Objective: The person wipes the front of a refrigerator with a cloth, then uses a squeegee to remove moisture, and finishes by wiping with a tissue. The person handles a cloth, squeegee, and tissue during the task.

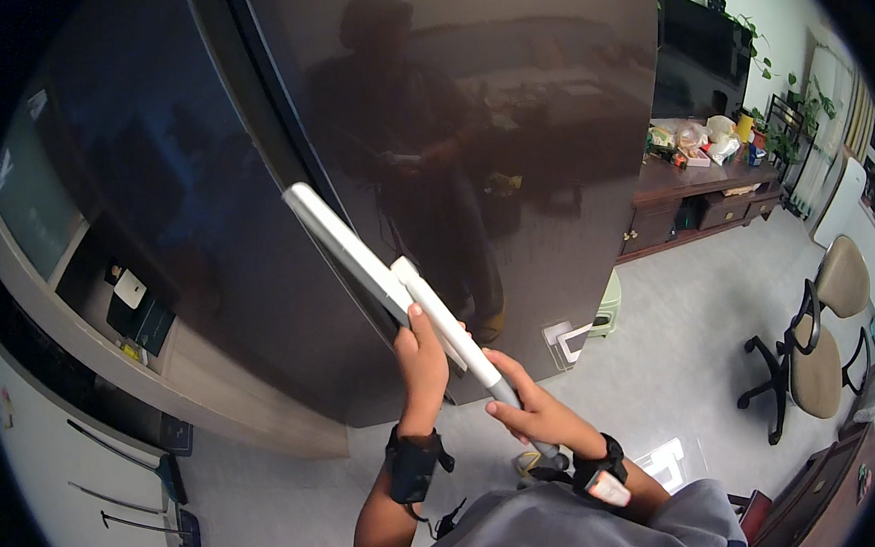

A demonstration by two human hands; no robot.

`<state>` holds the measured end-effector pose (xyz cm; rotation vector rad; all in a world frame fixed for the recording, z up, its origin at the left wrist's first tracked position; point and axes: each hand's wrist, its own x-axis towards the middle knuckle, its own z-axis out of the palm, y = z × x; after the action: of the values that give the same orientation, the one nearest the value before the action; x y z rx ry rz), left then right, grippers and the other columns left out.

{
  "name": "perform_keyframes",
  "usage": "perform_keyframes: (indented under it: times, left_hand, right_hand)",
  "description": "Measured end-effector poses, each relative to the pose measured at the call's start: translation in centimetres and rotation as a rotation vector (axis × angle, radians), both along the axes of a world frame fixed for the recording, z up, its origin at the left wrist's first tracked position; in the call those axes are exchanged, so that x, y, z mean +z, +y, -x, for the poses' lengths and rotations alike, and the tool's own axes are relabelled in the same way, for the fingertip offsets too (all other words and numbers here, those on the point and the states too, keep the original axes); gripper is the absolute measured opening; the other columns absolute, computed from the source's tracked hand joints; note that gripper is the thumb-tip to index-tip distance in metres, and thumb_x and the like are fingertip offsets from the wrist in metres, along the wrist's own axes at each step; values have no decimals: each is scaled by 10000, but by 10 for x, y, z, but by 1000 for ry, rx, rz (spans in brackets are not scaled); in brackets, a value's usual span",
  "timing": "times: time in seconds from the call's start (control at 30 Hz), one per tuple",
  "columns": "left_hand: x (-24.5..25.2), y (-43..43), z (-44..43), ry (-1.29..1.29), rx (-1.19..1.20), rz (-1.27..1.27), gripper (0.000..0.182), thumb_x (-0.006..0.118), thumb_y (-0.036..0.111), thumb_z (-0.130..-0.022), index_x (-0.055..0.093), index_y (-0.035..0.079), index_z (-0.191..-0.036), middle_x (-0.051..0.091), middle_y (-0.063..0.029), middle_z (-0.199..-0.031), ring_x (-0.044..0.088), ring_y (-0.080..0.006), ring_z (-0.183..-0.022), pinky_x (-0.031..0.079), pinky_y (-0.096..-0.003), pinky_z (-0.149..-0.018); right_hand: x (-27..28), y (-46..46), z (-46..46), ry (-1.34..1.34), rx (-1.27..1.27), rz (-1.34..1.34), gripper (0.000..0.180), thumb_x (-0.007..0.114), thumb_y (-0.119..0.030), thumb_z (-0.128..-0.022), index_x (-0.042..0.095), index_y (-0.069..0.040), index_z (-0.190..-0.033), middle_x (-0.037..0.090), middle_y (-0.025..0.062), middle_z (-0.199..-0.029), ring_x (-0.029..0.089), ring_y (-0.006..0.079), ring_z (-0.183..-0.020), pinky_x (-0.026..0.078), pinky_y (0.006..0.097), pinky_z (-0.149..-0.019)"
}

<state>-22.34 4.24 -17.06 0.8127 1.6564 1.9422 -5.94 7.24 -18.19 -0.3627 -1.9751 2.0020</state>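
A white long-handled tool (448, 322), probably a squeegee or cleaning wiper, runs diagonally in front of me. Its long, narrow white head (346, 245) lies almost alongside the handle and points to the upper left. My left hand (422, 361) grips the head, thumb up near where it meets the handle. Around the grey grip (505, 396) closes my right hand (540, 410); the handle's lower end comes close to my shirt. Both wrists wear black straps with small devices. Just beyond the tool stands a glossy dark panel (557, 266) that reflects me.
Left of the panel is a shelf recess (172, 350) holding small items. Brooms (168, 478) lean by the white wall at lower left. To the right are a wheeled office chair (815, 363), a green stool (609, 304) and a wooden TV cabinet (691, 175) bearing bags and plants.
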Motion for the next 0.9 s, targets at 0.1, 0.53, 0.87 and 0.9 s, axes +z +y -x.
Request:
perform_keyframes:
  times: [0.1, 0.53, 0.87, 0.9]
  left_hand:
    - [-13, -12, 2, -8, -71, -64, 524, 242, 379, -919, 504, -72, -865, 591, -177, -767, 607, -255, -729, 492, -339, -684]
    - [-32, -52, -35, -443, 3, -240, 487, 340, 434, -889, 402, -17, -1064, 505, -132, -943, 549, -236, -904, 535, -410, -658]
    - [-31, -85, -22, -656, -92, -65, 468, 353, 508, -862, 439, 109, -636, 447, -30, -552, 432, -156, -431, 339, -256, -358]
    - [-32, -86, -21, -691, -90, -29, 481, 352, 519, -858, 440, 108, -624, 440, -28, -546, 431, -161, -441, 341, -262, -367]
  right_hand:
    - [-5, 12, -1, -119, -16, -213, 603, 526, -191, -835, 189, -188, -1335, 498, 56, -618, 463, 120, -447, 386, 253, -442]
    - [-20, 74, -5, 68, -55, -1313, 526, 568, -243, -775, 373, -266, -1263, 483, 72, -654, 508, 251, -493, 419, 336, -454]
    - [-29, 104, -18, 80, -76, -1429, 530, 583, -228, -756, 395, -315, -1243, 435, 38, -605, 459, 211, -443, 381, 311, -402]
    - [-30, 106, -21, 73, -41, -1415, 540, 583, -210, -754, 390, -309, -1249, 437, 35, -602, 458, 207, -441, 381, 313, -401]
